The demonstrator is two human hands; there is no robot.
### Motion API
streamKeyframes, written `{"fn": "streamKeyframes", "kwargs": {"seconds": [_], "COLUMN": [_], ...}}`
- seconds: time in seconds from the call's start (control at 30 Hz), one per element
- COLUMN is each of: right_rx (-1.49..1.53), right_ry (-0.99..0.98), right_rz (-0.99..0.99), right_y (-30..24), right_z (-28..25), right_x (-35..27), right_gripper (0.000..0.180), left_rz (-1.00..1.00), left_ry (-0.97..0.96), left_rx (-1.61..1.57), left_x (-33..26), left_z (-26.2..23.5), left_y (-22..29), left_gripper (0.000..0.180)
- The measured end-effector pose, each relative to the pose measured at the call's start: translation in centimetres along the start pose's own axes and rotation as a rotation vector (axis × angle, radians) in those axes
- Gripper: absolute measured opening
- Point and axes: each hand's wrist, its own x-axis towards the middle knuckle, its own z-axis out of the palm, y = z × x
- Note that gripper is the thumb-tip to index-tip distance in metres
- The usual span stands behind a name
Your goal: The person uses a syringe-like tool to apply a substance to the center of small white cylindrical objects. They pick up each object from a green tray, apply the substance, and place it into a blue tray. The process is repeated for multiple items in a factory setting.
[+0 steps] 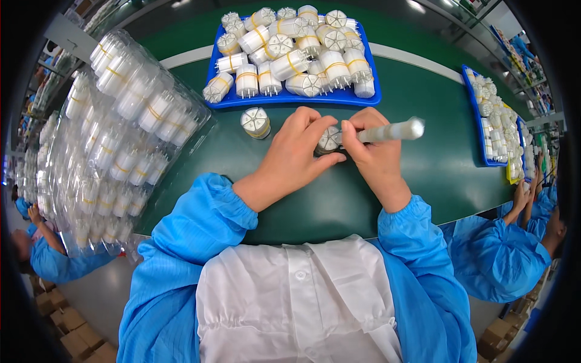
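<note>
My left hand (285,158) is curled round a small white cylinder (329,138) standing on the green table. Its round top, split into wedge-shaped segments, faces up. Between the fingers and thumb of my right hand (376,158) is a pale, pen-like tool (396,131), its thick end pointing right. The tool's thin end reaches the cylinder's top; my fingers partly hide that spot. A second cylinder (255,123) with a yellow band stands by itself, left of my left hand. Beyond my hands, a blue tray (290,103) holds a heap of similar yellow-banded cylinders with pins.
At the left, stacked clear plastic trays (196,130) hold rows of white cylinders. Another filled blue tray (486,158) lies at the far right. Co-workers in blue sleeves (496,257) sit to the right, and another person (63,260) is at the left. Cardboard boxes (75,330) stand low down.
</note>
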Motion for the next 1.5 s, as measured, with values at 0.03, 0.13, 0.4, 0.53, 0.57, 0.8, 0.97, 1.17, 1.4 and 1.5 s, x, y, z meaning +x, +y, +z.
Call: {"fn": "streamKeyframes", "kwargs": {"seconds": [0.03, 0.13, 0.4, 0.53, 0.57, 0.8, 0.97, 1.17, 1.4, 1.5], "right_rx": [-0.035, 0.197, 0.164, 0.101, 0.089, 0.215, 0.162, 0.141, 0.187, 0.186], "right_ry": [0.0, 0.044, 0.011, -0.004, 0.005, 0.079, -0.001, -0.023, 0.041, -0.011], "right_rz": [-0.031, 0.115, 0.118, 0.037, 0.007, 0.065, 0.104, 0.067, 0.003, 0.031], "right_y": [-0.1, 0.7, 0.5, 0.6, 0.6, 0.7, 0.5, 0.7, 0.7, 0.6], "right_z": [0.0, 0.0, -0.5, 0.0, 0.1, -0.5, -0.5, -0.2, -0.7, -0.6], "right_x": [0.2, -0.3, 0.0, -0.2, -0.3, 0.0, -0.1, -0.2, 0.2, 0.0], "right_gripper": [0.016, 0.016, 0.016, 0.017, 0.017, 0.016, 0.016, 0.016, 0.015, 0.015], "left_rz": [-0.001, 0.022, -0.004, 0.037, 0.032, -0.075, -0.001, -0.007, -0.023, 0.052], "left_ry": [-0.007, -0.003, 0.017, 0.022, 0.034, 0.032, 0.018, 0.013, 0.028, 0.036], "left_rx": [0.016, 0.061, -0.054, 0.036, 0.072, -0.06, -0.053, 0.077, -0.072, -0.103], "left_x": [0.1, 0.2, -0.6, -0.4, -0.3, -0.8, -0.9, -0.8, -1.1, -1.0], "left_z": [0.1, 0.3, 0.5, 0.5, 0.6, 0.6, 0.5, 0.5, 0.6, 0.7], "left_y": [-0.1, -0.1, 0.1, 0.1, 0.1, 0.4, 0.4, 0.1, 0.5, 0.4], "left_gripper": [0.054, 0.057, 0.064, 0.064, 0.064, 0.066, 0.068, 0.069, 0.069, 0.064]}}
